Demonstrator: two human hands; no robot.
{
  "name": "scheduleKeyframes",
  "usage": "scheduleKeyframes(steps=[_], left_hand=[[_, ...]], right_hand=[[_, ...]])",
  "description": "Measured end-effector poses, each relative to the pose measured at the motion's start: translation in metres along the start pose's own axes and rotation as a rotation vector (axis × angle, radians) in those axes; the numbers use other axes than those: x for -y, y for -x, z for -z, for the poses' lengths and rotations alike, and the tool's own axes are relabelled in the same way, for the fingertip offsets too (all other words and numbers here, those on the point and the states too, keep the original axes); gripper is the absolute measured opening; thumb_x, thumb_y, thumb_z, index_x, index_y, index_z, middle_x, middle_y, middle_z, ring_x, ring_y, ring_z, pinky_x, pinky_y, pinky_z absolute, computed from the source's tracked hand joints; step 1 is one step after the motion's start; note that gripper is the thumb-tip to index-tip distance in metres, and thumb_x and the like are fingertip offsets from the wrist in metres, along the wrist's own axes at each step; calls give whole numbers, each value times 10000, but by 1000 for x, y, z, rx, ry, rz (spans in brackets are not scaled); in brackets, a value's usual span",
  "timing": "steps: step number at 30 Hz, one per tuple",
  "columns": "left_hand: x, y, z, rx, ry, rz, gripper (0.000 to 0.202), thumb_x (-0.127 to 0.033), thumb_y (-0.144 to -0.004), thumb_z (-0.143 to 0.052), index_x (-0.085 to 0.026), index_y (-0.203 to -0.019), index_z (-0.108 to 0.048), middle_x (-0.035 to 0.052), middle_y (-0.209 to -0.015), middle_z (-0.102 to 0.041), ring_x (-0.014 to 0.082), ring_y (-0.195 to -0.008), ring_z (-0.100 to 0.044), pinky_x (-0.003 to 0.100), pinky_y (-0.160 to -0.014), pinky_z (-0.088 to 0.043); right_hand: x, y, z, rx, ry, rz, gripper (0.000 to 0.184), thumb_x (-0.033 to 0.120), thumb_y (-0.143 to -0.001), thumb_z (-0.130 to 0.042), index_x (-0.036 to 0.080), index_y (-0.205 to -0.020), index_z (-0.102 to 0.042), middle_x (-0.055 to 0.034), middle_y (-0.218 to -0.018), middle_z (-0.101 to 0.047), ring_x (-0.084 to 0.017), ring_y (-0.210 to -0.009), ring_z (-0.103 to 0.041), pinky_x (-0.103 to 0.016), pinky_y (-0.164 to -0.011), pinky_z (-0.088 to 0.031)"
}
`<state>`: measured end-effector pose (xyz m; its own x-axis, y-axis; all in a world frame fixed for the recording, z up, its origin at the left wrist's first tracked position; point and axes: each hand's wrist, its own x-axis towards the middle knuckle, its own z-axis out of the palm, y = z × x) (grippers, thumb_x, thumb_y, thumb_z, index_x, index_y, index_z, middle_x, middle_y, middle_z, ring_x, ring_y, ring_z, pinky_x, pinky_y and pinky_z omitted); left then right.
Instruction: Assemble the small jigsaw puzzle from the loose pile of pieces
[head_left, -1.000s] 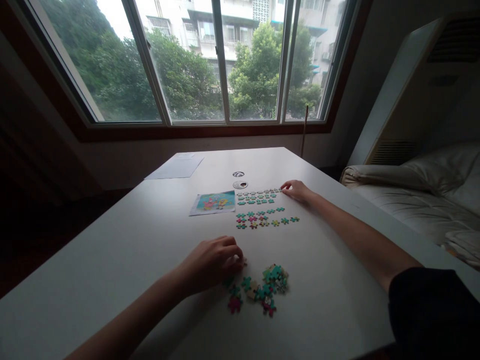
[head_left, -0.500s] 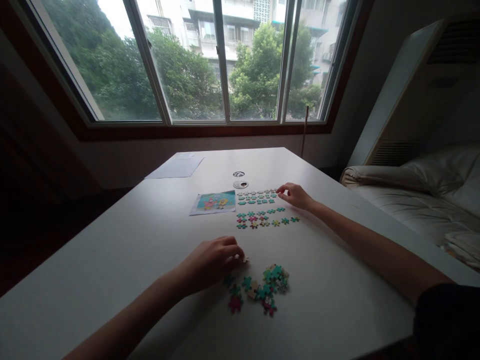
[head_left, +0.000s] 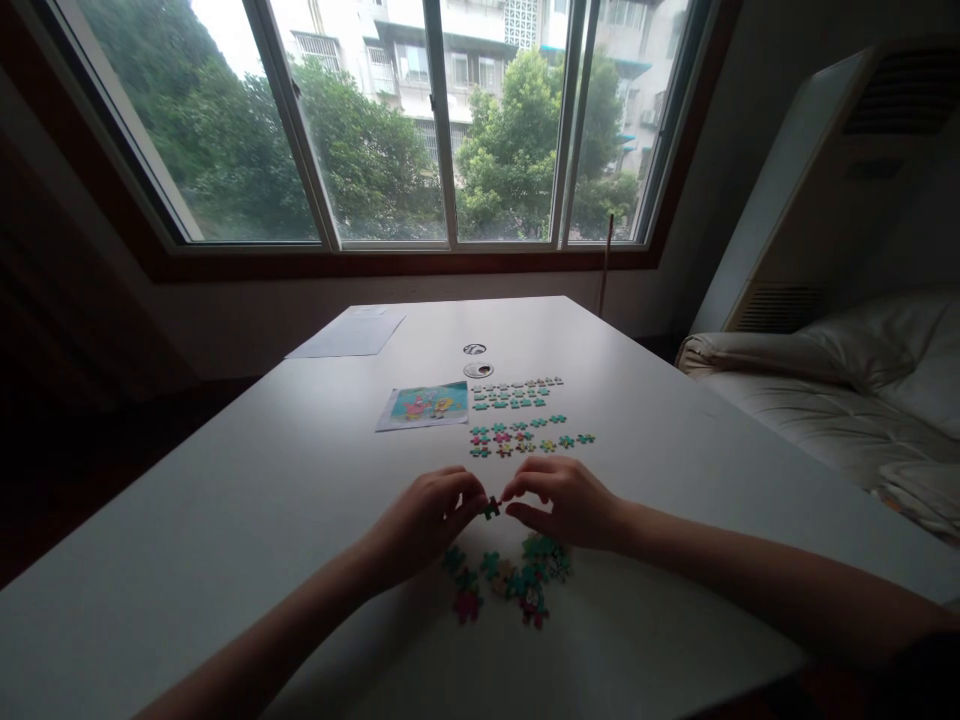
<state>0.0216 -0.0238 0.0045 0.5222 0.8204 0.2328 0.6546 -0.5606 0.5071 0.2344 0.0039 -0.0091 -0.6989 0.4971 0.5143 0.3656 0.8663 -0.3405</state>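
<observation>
My left hand (head_left: pixel 424 520) and my right hand (head_left: pixel 562 500) meet above the white table (head_left: pixel 262 500), fingertips pinched on either side of one small dark teal puzzle piece (head_left: pixel 491 507). Just below them lies a loose heap of puzzle pieces (head_left: pixel 517 580), teal, pink and pale. Farther off, sorted puzzle pieces sit in rows (head_left: pixel 517 392) and in a second group of teal and pink ones (head_left: pixel 525 440). A reference picture card (head_left: pixel 425 405) lies left of the rows.
A sheet of paper (head_left: pixel 349 335) lies at the table's far left. Two small round discs (head_left: pixel 477 360) sit beyond the rows. A wide window (head_left: pixel 420 120) fills the far wall. A sofa with cushions (head_left: pixel 840 390) stands to the right.
My right hand has drawn back from the far rows to the near heap and now meets my left hand. My left hand has lifted a piece slightly and both pinch it.
</observation>
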Motion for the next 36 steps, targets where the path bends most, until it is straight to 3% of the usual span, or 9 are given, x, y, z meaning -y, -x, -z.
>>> scheduleKeyframes(steps=[7, 36], left_hand=[[-4, -3, -2, 12, 88, 31, 199, -257, -837, -457, -141, -746, -591, -3, -657, -551, 85, -562, -438, 184, -534, -349], [-3, -1, 1, 23, 181, 89, 222, -304, -828, -467, -142, -767, -605, -16, -628, -536, 78, -537, -409, 179, -511, -344]], right_hand=[[0, 0, -3, -82, 48, 31, 141, 310, -803, -529, 201, -819, -616, -6, -768, -621, -90, -648, -537, -233, -620, -392], [-1, -2, 5, -119, 183, 177, 122, 259, -824, -500, 205, -817, -609, 7, -747, -619, -70, -627, -535, -231, -620, -356]])
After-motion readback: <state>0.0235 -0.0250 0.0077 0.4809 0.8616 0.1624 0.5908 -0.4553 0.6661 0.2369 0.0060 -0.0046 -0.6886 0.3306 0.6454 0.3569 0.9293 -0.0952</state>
